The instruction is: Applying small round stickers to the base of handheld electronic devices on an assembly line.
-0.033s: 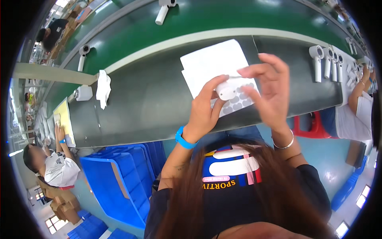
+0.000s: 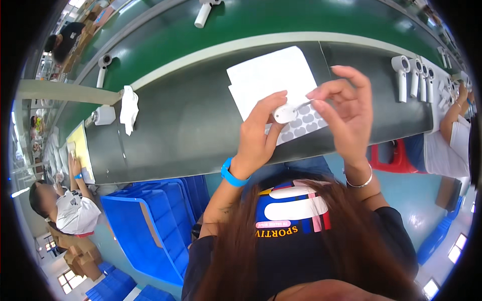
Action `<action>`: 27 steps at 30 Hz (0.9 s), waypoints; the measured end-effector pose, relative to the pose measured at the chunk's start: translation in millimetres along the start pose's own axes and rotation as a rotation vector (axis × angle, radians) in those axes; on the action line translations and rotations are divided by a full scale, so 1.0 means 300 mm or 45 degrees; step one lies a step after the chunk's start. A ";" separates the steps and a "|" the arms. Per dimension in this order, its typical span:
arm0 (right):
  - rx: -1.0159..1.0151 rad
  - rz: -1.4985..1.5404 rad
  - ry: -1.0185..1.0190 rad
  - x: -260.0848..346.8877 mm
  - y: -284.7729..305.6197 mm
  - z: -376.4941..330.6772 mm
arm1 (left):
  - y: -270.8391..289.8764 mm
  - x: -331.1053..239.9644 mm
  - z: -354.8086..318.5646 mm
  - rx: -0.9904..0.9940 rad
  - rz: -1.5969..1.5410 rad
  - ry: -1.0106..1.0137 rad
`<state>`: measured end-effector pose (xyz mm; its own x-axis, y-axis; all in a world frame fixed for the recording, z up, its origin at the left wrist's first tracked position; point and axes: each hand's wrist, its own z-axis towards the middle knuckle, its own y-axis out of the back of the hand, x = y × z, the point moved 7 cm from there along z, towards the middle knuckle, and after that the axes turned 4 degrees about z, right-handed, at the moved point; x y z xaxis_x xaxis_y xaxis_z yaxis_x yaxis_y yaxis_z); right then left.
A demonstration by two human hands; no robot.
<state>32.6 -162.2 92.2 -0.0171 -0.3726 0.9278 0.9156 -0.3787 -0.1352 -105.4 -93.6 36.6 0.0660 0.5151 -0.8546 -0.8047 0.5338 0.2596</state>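
My left hand (image 2: 255,134) is closed around a white plastic piece (image 2: 285,115), whose rounded end face with small dark holes points up. To its right, my right hand (image 2: 350,118) pinches a thin grey sticker (image 2: 303,105) between thumb and forefinger. The sticker's left end meets or overlaps the edge of the white piece; whether it is stuck there I cannot tell. Beneath both hands lies a sheet of grey rounded stickers (image 2: 303,125), partly covered by my fingers. White paper (image 2: 273,70) lies beyond it on the dark worktop (image 2: 186,120).
Several white handheld fans (image 2: 401,80) stand at the right; others lie on the green belt (image 2: 165,42). A crumpled white cloth (image 2: 129,110) and a white device (image 2: 104,116) are on the left. Blue crates (image 2: 145,226) and a red stool (image 2: 391,158) flank me. Co-workers sit at both sides.
My right thumb and forefinger have come together on the grey sticker at the white piece's edge. The white piece has tilted slightly in my left hand, showing more of its face.
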 end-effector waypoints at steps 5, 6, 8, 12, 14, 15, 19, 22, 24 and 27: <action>-0.002 0.161 -0.341 -0.033 0.013 -0.036 | 0.033 0.001 -0.013 -0.168 -0.055 0.162; -0.020 0.164 -0.382 -0.042 0.013 -0.039 | 0.034 -0.008 -0.011 -0.160 -0.053 0.163; -0.040 0.174 -0.430 -0.056 0.014 -0.036 | 0.018 -0.011 -0.006 -0.076 -0.234 0.222; -0.019 0.152 -0.412 -0.054 0.022 -0.016 | 0.010 -0.027 -0.001 -0.038 -0.344 0.288; -0.014 0.166 -0.450 -0.055 0.028 -0.013 | 0.002 -0.019 -0.002 -0.009 -0.495 0.387; 0.020 0.188 -0.471 -0.058 0.023 -0.012 | 0.002 -0.021 0.000 -0.001 -0.487 0.394; 0.066 0.208 -0.498 -0.068 0.016 -0.002 | -0.005 -0.012 0.004 0.068 -0.673 0.474; 0.067 0.180 -0.495 -0.068 0.018 0.001 | -0.010 -0.009 0.005 0.119 -0.712 0.485; 0.065 0.169 -0.517 -0.073 0.020 0.003 | -0.016 -0.009 0.003 0.127 -0.731 0.492; 0.075 0.156 -0.544 -0.077 0.024 0.007 | -0.029 -0.009 0.004 0.142 -0.778 0.505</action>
<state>40.3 -154.7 70.6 0.2488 -0.0239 0.9683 0.9222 -0.2997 -0.2444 -97.7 -98.8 37.2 0.2482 -0.1663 -0.9543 -0.6263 0.7240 -0.2891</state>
